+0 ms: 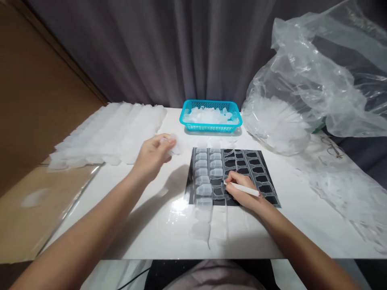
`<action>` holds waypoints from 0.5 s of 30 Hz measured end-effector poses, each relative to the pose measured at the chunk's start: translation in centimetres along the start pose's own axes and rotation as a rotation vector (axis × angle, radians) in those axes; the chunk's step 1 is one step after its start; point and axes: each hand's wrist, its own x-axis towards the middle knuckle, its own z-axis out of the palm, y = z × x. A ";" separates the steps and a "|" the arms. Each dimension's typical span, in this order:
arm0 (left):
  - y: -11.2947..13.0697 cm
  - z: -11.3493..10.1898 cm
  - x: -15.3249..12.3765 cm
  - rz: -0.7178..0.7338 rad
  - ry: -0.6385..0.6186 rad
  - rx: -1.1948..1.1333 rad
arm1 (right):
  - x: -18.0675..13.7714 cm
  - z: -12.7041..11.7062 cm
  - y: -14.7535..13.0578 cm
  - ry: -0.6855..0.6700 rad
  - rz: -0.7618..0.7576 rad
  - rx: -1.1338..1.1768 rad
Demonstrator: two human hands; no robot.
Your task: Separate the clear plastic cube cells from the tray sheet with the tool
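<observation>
My left hand (154,155) is closed around some small translucent white pieces (175,146), held above the table left of a black sheet (191,197). Pinched like a pencil in my right hand (242,189) is a white pen-shaped tool (246,189), its tip on the sheet's middle. Over the sheet lie clear plastic strips with rows of cut-out shapes (259,170); the black shows through the right ones. In the left columns, frosted bottle-shaped pieces (204,189) fill the shapes. The strips hang past the sheet's near edge onto the table.
A blue basket (211,129) of white pieces stands at the back. Long rows of stacked frosted pieces (115,129) lie at left, beside cardboard (30,217). At right are a large clear bag (281,121), scissors-like handles (334,149) and plastic scraps (347,193).
</observation>
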 end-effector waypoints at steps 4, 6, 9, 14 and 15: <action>1.2 1.5 -2.6 -0.148 -0.229 -0.229 | -0.3 0.0 -0.4 0.052 0.063 0.088; 1.7 2.6 -3.7 -0.206 -0.310 -0.386 | -0.6 -0.6 -0.6 0.104 0.010 0.049; 2.4 3.5 -4.4 -0.261 -0.369 -0.561 | -0.8 -1.8 -0.6 0.178 -0.101 -0.108; 2.8 3.6 -4.8 -0.293 -0.459 -0.683 | -0.5 -2.9 0.9 0.264 -0.149 -0.202; 2.9 3.6 -4.8 -0.289 -0.473 -0.696 | -0.3 -2.9 1.3 0.280 -0.155 -0.204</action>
